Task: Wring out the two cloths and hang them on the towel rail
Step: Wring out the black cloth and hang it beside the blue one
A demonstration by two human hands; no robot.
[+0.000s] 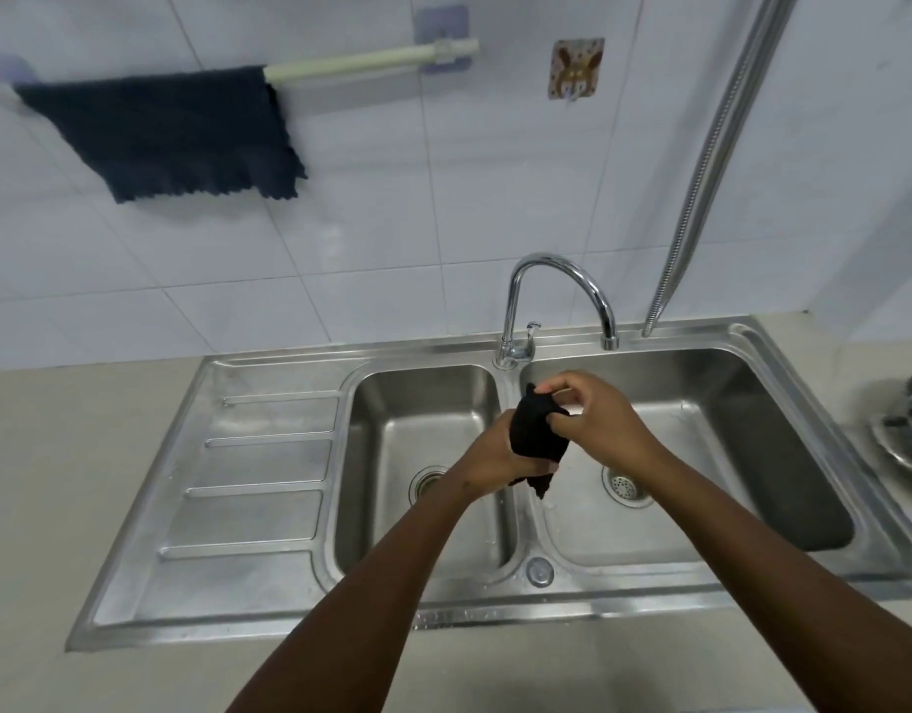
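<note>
A bunched black cloth (pixel 537 438) is held over the divider of the steel double sink (pixel 443 609). My left hand (pixel 487 458) grips its lower part and my right hand (pixel 595 422) pinches its upper part. A second dark blue cloth (pixel 170 131) hangs spread out over the left part of the cream towel rail (pixel 371 59) on the tiled wall. The rail's right part is bare.
A chrome tap (pixel 562 301) arches over the right basin just behind my hands. A metal hose (pixel 711 162) runs down the wall at right. A small hook plate (pixel 576 68) is on the wall. Steel pots (pixel 906 424) sit at the far right. The sink's drainboard (pixel 258 476) lies left.
</note>
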